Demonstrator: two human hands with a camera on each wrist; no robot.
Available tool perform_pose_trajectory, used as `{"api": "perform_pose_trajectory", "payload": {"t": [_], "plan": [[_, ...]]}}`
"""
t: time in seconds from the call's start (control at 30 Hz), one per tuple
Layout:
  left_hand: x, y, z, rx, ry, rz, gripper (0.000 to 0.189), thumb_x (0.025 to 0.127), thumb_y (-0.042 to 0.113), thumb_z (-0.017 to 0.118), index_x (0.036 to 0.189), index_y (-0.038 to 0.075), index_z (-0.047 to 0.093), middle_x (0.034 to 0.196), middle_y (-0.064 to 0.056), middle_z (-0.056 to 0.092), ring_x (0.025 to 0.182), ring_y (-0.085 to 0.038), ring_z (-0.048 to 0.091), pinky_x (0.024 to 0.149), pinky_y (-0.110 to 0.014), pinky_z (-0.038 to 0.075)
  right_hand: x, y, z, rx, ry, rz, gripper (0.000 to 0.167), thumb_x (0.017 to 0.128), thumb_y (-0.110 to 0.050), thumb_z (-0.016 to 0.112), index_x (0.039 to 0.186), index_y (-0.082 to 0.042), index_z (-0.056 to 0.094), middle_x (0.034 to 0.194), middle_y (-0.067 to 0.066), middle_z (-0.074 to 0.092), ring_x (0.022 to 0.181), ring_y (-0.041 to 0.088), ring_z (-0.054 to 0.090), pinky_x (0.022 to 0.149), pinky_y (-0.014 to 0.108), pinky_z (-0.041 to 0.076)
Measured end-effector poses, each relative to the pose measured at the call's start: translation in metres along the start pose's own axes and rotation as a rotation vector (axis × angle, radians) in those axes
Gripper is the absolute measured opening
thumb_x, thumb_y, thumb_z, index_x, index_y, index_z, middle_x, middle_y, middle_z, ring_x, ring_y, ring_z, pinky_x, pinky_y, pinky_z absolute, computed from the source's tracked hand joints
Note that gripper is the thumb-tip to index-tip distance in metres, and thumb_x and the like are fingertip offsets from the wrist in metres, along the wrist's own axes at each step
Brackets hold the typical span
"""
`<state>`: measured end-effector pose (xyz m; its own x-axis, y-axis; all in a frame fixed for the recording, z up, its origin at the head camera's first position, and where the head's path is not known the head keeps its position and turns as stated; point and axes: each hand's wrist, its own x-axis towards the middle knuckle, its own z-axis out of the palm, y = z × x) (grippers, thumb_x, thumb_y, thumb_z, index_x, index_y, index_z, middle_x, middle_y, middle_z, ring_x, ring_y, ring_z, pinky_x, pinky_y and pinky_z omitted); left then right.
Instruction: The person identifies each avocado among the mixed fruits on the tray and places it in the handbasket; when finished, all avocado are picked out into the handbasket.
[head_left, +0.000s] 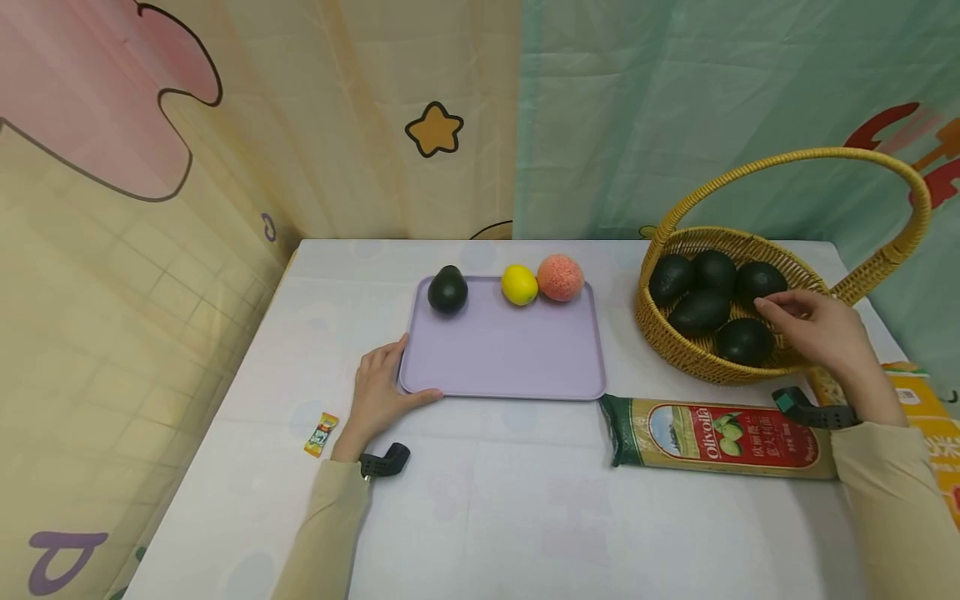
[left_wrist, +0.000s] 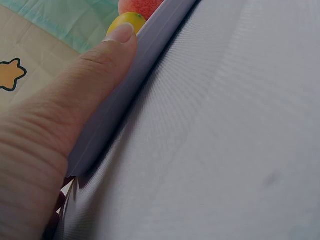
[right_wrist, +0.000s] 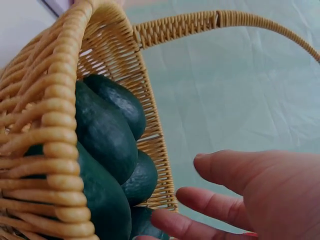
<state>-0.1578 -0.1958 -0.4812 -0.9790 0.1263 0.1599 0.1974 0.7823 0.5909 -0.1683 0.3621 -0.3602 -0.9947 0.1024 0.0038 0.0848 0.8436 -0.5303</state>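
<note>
My left hand [head_left: 380, 396] rests at the near left corner of a lilac tray [head_left: 502, 358]. Its thumb lies straight along the front rim; in the left wrist view the other fingers are mostly hidden. On the tray, a dark green avocado [head_left: 447, 290] stands at the back left. A lemon [head_left: 519, 285] and a round pinkish-red fruit [head_left: 560, 277] sit side by side at the back. Over the right side of a wicker basket [head_left: 671, 354] is my right hand [head_left: 825, 329], fingers loose and apart. Several dark avocados [right_wrist: 106, 132] fill the basket; whether a fingertip touches one I cannot tell.
A pasta packet [head_left: 727, 437] lies in front of the basket. Beside the right forearm is a yellow-orange package [head_left: 926, 417], partly covered. A small snack packet [head_left: 321, 434] lies left of the left wrist. The basket's tall handle [head_left: 795, 156] arches above it.
</note>
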Motion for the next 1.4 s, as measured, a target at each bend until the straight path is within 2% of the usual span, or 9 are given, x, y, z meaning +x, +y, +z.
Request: {"api": "perform_pose_trajectory", "payload": {"t": [0.07,0.17,0.3,0.4,0.47,0.77,1.0,1.17,1.4], "plan": [[0.000,0.000,0.000,-0.002,-0.001,-0.001,0.108,0.064,0.052,0.083,0.149,0.009,0.031,0.140,-0.017,0.039,0.128,-0.034,0.027,0.104,-0.050,0.020,-0.001,-0.001,0.000,0.017,0.018,-0.004,0.057,0.095,-0.046,0.050,0.117,0.006,0.057,0.096,0.025,0.060,0.083,0.029,0.051,0.056,0.031,0.041],[-0.001,0.000,-0.001,-0.005,-0.002,-0.005,0.108,0.064,0.053,0.083,0.149,0.010,0.031,0.140,-0.017,0.039,0.128,-0.034,0.027,0.104,-0.050,0.020,-0.003,-0.004,0.000,0.049,0.059,-0.026,0.053,0.095,-0.044,0.052,0.117,0.004,0.058,0.095,0.022,0.063,0.075,0.011,0.053,0.053,0.025,0.042],[-0.001,0.000,0.000,-0.005,-0.001,-0.002,0.108,0.064,0.052,0.083,0.148,0.009,0.032,0.139,-0.018,0.039,0.128,-0.035,0.027,0.104,-0.050,0.020,-0.006,-0.010,0.002,0.115,0.120,-0.050,0.047,0.095,-0.041,0.054,0.119,0.000,0.059,0.086,-0.007,0.063,0.069,-0.009,0.049,0.054,0.017,0.040],[0.000,0.000,0.000,-0.003,0.000,0.001,0.107,0.064,0.052,0.083,0.148,0.008,0.032,0.139,-0.018,0.039,0.128,-0.035,0.027,0.104,-0.050,0.020,-0.009,-0.016,0.004,0.167,0.179,-0.075,0.045,0.095,-0.038,0.056,0.122,-0.002,0.058,0.083,-0.028,0.053,0.074,-0.009,0.049,0.058,0.013,0.039],[0.000,0.001,-0.001,-0.003,0.002,0.002,0.108,0.064,0.051,0.083,0.148,0.009,0.032,0.139,-0.018,0.039,0.127,-0.035,0.027,0.104,-0.050,0.020,-0.010,-0.021,0.006,0.200,0.228,-0.106,0.043,0.095,-0.035,0.057,0.122,-0.002,0.059,0.084,-0.031,0.051,0.077,-0.008,0.049,0.061,0.010,0.038],[0.000,0.001,-0.001,-0.004,-0.004,-0.001,0.108,0.064,0.052,0.083,0.149,0.009,0.031,0.139,-0.018,0.039,0.128,-0.034,0.027,0.104,-0.050,0.020,-0.013,-0.040,0.017,0.331,0.427,-0.263,0.029,0.093,-0.020,0.063,0.118,-0.007,0.066,0.090,-0.024,0.059,0.078,-0.003,0.052,0.067,0.011,0.038],[0.000,0.001,-0.001,-0.006,-0.007,-0.005,0.108,0.064,0.052,0.083,0.149,0.009,0.031,0.140,-0.017,0.038,0.129,-0.034,0.026,0.104,-0.050,0.019,-0.012,-0.060,0.025,0.386,0.535,-0.515,0.025,0.088,-0.004,0.065,0.112,0.004,0.067,0.098,-0.020,0.062,0.082,-0.003,0.057,0.070,0.012,0.041],[0.000,0.000,-0.001,-0.004,-0.013,-0.009,0.108,0.065,0.053,0.082,0.149,0.009,0.030,0.140,-0.018,0.038,0.129,-0.034,0.026,0.104,-0.050,0.019,-0.015,-0.083,0.034,0.401,0.549,-0.578,0.023,0.088,-0.003,0.065,0.108,0.007,0.067,0.098,-0.014,0.063,0.080,-0.004,0.056,0.070,0.012,0.041],[-0.001,0.001,-0.001,-0.005,-0.012,-0.009,0.108,0.065,0.053,0.082,0.149,0.009,0.030,0.140,-0.018,0.038,0.129,-0.034,0.026,0.105,-0.050,0.019,-0.025,-0.134,0.047,0.443,0.485,-0.707,0.017,0.088,0.003,0.061,0.100,0.013,0.065,0.093,0.022,0.065,0.080,-0.002,0.055,0.070,0.014,0.042]]}}
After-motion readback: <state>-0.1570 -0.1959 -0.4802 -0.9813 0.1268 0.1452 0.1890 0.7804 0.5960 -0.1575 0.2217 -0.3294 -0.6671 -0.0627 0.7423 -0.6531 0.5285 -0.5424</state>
